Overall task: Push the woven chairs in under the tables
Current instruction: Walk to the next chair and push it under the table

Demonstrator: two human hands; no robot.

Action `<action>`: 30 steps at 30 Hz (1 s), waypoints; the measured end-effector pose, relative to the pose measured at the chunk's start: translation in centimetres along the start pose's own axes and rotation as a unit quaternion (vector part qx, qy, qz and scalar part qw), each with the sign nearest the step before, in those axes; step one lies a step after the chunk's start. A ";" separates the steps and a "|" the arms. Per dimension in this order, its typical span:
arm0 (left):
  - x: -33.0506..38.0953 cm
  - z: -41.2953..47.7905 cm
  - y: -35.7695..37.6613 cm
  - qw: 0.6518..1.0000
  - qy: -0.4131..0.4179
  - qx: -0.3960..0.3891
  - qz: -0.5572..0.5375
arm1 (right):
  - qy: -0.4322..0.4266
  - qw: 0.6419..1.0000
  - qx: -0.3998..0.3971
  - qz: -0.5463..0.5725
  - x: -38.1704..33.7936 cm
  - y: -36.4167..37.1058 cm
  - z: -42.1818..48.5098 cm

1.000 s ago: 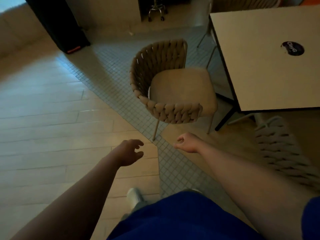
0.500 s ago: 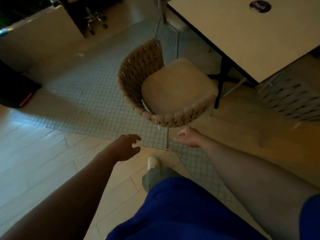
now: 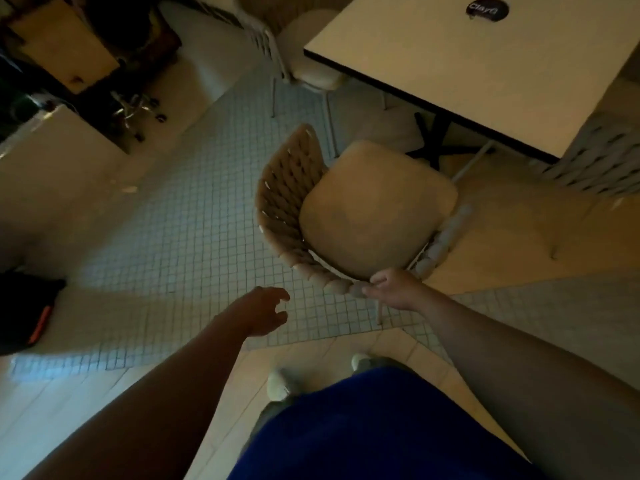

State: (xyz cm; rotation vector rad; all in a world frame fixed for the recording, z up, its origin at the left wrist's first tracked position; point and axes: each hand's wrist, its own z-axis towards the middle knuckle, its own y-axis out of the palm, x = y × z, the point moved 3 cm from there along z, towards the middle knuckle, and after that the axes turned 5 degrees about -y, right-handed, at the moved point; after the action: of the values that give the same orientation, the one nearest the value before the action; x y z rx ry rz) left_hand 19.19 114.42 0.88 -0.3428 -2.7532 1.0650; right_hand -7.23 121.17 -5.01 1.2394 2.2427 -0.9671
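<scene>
Nearest the camera are the person's blue clothing (image 3: 381,427) and two pale shoes (image 3: 278,386), standing where the wood-look floor (image 3: 69,420) meets the strip of small white tiles (image 3: 180,244).

The left hand (image 3: 265,311) hangs over the tiles, fingers spread and loosely curled, holding nothing and clear of the chair's back rim. The right hand (image 3: 393,289) rests on the near rim of the woven chair (image 3: 287,202); its fingers curl over the top of the braided band, but the frame is too soft to show whether they clasp it firmly or only touch it.

The chair stands mostly on the tiled strip, its curved woven back toward the person and wrapping round the left side. Its tan seat cushion (image 3: 370,216) faces away toward the upper right, and the open front of the seat points at the near left corner of the table (image 3: 485,74). The chair is not under the table: the seat's front edge lies near the table's dark base (image 3: 434,140), just short of the tabletop's near edge.

Past it, a round black sticker (image 3: 487,11) lies near the tabletop's far edge. A grey woven chair (image 3: 602,157) sits by the table's right corner, and a white chair (image 3: 304,60) is tucked at its far left side.
</scene>
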 end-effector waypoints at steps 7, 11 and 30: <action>-2.4 8.6 -5.3 0.983 0.150 -0.028 0.100 | 0.074 0.987 0.107 0.097 -2.5 3.7 3.0; -5.0 12.4 -7.8 0.961 0.226 -0.074 0.140 | 0.092 0.973 0.165 0.132 -6.1 6.8 4.7; -5.6 21.0 -6.5 0.924 0.295 -0.085 0.230 | 0.173 0.978 0.112 -0.032 -7.6 10.9 10.5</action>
State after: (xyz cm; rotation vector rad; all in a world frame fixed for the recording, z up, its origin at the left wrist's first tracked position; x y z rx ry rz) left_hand 18.57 94.74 -10.45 -1.1681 -2.2546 0.6418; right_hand 6.19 113.14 -11.51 1.5445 2.5015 -1.1283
